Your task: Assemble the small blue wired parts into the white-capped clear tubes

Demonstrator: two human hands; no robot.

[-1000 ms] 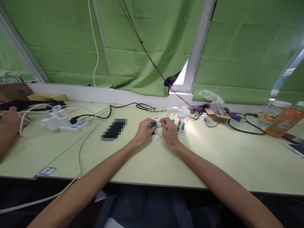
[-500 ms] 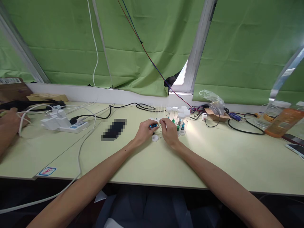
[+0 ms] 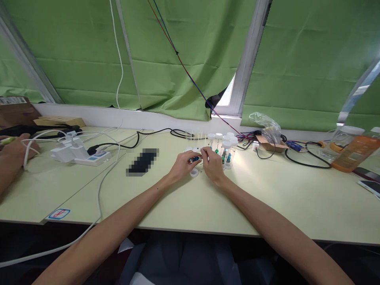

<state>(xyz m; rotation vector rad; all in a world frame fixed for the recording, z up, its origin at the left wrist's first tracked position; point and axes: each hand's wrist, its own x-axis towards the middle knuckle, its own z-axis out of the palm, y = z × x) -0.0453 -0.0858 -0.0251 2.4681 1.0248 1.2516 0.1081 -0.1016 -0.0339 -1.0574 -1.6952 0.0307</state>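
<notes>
My left hand [image 3: 181, 164] and my right hand [image 3: 212, 165] meet at the middle of the pale green table [image 3: 178, 198]. Both pinch at a small blue component [image 3: 195, 158] held between their fingertips. A loose white cap [image 3: 194, 172] lies on the table just below the fingers. Right behind my right hand stand several clear vials with white caps [image 3: 227, 152], holding small blue and green parts.
A white power strip [image 3: 80, 154] with cables sits at the left, a dark blurred object [image 3: 143, 161] beside it. Another person's hand [image 3: 16, 149] rests at the far left. A small box with a plastic bag [image 3: 268, 140], black cables and an orange bottle [image 3: 354, 152] lie to the right.
My hands have drawn slightly closer together, and the blue component has shifted a little to the right between the fingertips. The other person's hand at the left has barely moved.
</notes>
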